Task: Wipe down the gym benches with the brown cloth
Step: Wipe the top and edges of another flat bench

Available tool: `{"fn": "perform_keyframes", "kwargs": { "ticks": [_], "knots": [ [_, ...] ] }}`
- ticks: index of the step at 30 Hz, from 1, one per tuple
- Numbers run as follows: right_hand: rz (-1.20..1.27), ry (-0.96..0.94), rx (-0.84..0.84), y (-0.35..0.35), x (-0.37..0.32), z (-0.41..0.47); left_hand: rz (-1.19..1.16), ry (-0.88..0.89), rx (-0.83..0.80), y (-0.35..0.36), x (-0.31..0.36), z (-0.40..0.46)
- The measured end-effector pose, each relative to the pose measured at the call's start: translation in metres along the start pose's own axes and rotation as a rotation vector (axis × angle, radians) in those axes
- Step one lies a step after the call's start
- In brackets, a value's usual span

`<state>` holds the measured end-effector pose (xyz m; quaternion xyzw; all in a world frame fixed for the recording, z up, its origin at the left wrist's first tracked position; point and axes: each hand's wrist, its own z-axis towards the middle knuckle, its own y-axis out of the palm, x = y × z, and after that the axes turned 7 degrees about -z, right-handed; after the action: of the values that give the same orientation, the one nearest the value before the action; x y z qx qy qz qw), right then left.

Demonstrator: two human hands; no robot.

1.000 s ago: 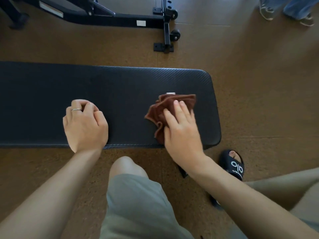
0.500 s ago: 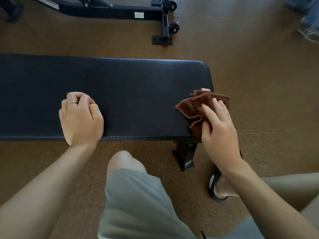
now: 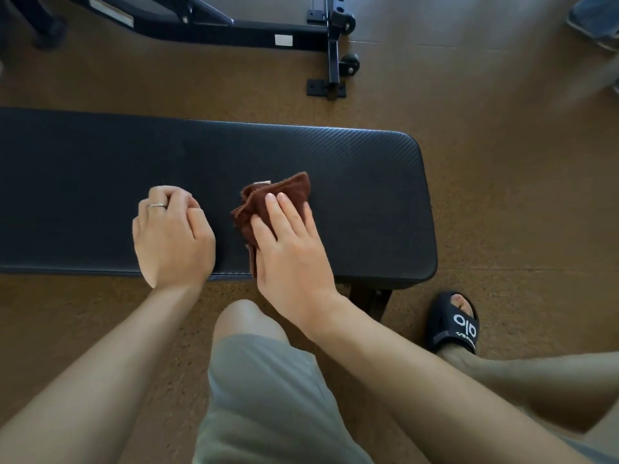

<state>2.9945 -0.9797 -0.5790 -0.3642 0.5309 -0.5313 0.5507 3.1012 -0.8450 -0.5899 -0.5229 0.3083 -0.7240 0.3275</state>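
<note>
A long black padded gym bench point(image 3: 361, 182) runs across the view from the left edge to the right of centre. The crumpled brown cloth point(image 3: 288, 190) lies on its near half, close to the middle. My right hand point(image 3: 291, 249) presses flat on the cloth, fingers stretched over it, with the cloth's far edge showing beyond my fingertips. My left hand point(image 3: 170, 236) rests on the bench just left of the cloth, fingers curled into a loose fist with nothing in it and a ring on one finger.
A black metal equipment frame point(image 3: 331, 45) with small wheels stands on the brown floor beyond the bench. My knee in grey shorts point(image 3: 248, 323) is below the bench edge. My foot in a black slide sandal point(image 3: 455, 323) is at the right. Another person's shoe point(image 3: 596, 18) shows top right.
My right hand has slid the cloth leftward from the bench's right end back toward the middle, close to my left hand. The left hand has stayed put.
</note>
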Motion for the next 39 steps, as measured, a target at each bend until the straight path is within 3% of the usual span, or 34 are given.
{"fn": "perform_keyframes", "kwargs": {
  "ticks": [4, 8, 11, 17, 21, 24, 28, 31, 36, 39],
  "knots": [
    [0.057, -0.029, -0.061, -0.015, 0.037, -0.009, -0.005, 0.015, -0.012, -0.003, -0.003, -0.001],
    [0.104, 0.318, 0.059, -0.033, 0.106, -0.027, 0.005, 0.023, -0.015, -0.001, -0.003, -0.002],
    [0.067, 0.479, 0.077, -0.034, 0.1, -0.018, 0.011, 0.023, -0.011, -0.001, -0.002, -0.001],
    [0.085, 0.109, 0.008, -0.009, 0.006, -0.012, 0.031, 0.06, -0.027, 0.0, -0.006, 0.0],
    [0.122, -0.049, -0.033, -0.006, 0.014, 0.006, 0.043, 0.061, -0.039, -0.002, -0.005, 0.0],
    [0.107, -0.081, -0.025, -0.002, 0.037, 0.052, 0.037, 0.052, -0.05, 0.0, -0.005, 0.001],
    [0.128, 0.009, -0.018, 0.01, 0.044, 0.132, 0.055, 0.033, -0.04, 0.0, -0.005, 0.001],
    [0.099, 0.075, -0.003, 0.017, 0.037, 0.143, 0.063, 0.028, -0.04, 0.002, -0.003, 0.001],
    [0.111, -0.179, -0.006, 0.022, 0.012, 0.087, 0.068, 0.005, -0.036, 0.0, 0.0, 0.0],
    [0.15, -0.293, 0.001, 0.029, 0.005, 0.118, 0.114, -0.023, -0.048, 0.0, 0.004, 0.003]
  ]
}}
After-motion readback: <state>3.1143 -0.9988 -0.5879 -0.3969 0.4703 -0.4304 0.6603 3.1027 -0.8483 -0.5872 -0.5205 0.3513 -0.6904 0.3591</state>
